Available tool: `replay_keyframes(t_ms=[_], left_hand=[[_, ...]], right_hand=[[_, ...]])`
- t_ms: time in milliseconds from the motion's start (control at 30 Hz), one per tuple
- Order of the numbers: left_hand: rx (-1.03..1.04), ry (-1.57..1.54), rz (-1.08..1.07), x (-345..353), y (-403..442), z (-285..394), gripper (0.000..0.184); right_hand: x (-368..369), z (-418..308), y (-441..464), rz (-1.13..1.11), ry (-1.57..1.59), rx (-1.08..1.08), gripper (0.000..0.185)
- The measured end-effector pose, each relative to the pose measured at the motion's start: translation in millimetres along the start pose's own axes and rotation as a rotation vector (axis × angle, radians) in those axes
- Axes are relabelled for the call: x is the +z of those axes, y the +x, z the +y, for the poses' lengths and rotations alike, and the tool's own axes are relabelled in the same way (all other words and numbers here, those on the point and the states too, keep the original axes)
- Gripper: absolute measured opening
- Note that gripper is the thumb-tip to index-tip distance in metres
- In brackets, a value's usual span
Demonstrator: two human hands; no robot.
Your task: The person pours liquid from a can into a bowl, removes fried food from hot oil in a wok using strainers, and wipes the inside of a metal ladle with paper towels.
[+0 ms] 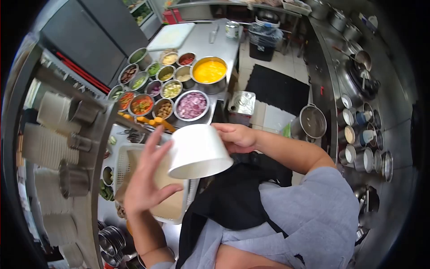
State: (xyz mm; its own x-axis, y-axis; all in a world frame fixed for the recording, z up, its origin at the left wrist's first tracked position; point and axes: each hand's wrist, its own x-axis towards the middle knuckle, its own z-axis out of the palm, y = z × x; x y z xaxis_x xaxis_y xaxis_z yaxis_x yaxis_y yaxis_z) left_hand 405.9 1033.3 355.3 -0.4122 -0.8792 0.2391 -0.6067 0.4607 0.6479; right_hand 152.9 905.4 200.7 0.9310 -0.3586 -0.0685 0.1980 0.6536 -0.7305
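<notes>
A white round tub (201, 150) is held up in front of my body, tilted so its wide rim faces down toward me. My right hand (237, 136) grips it by its far right side, with some fingers hidden behind it. On the other side, my left hand (145, 179) is open with fingers and thumb spread. Its fingertips come close to the tub's wall; whether they touch I cannot tell. Below the left hand lies a white perforated basket (190, 204) with something pale in it.
Beyond the tub, steel bowls of cut food crowd the counter, including chopped red onion (191, 106) and a pot of yellow liquid (209, 71). A white cutting board (171, 36) lies farther back. Stacked containers (49, 143) line the left shelf; a large pot (312, 121) stands right.
</notes>
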Motion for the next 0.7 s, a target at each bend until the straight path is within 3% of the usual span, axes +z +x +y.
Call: replay_keyframes(t_ms=[67, 167, 267, 367, 400, 467, 600, 700], left_hand=[[-0.03, -0.111, -0.218, 52.8, 53.8, -15.2, 0.09], [0.072, -0.403, -0.383, 139.5, 143.4, -37.8, 0.088], [0.132, -0.573, -0.486, 224.8, 231.4, -33.2, 0.084], [0.022, -0.705, -0.617, 296.7, 307.5, -18.7, 0.082], [0.018, -0.709, -0.645, 314.4, 329.8, -14.7, 0.082], [0.044, -0.704, -0.63, 340.7, 369.8, -11.7, 0.078], [-0.001, -0.742, -0.604, 382.3, 433.7, -33.1, 0.07], [-0.158, -0.797, -0.635, 398.8, 465.5, -58.4, 0.066]], right_hand=[[-44.2, 9.1, -53.0, 0.05, 0.11, -0.003, 0.054], [-97.1, 6.1, -124.7, 0.156, 0.194, -0.108, 0.059], [-146.4, -6.4, -206.7, 0.383, 0.15, -0.179, 0.058], [-194.6, -5.0, -279.6, 0.587, 0.24, -0.304, 0.053], [-196.1, -11.0, -294.7, 0.586, 0.235, -0.31, 0.053], [-193.7, -27.3, -325.5, 0.942, 0.317, -0.478, 0.042], [-238.2, -22.8, -385.2, 0.914, 0.317, -0.542, 0.033], [-263.6, -29.2, -394.6, 1.072, 0.388, -0.534, 0.031]])
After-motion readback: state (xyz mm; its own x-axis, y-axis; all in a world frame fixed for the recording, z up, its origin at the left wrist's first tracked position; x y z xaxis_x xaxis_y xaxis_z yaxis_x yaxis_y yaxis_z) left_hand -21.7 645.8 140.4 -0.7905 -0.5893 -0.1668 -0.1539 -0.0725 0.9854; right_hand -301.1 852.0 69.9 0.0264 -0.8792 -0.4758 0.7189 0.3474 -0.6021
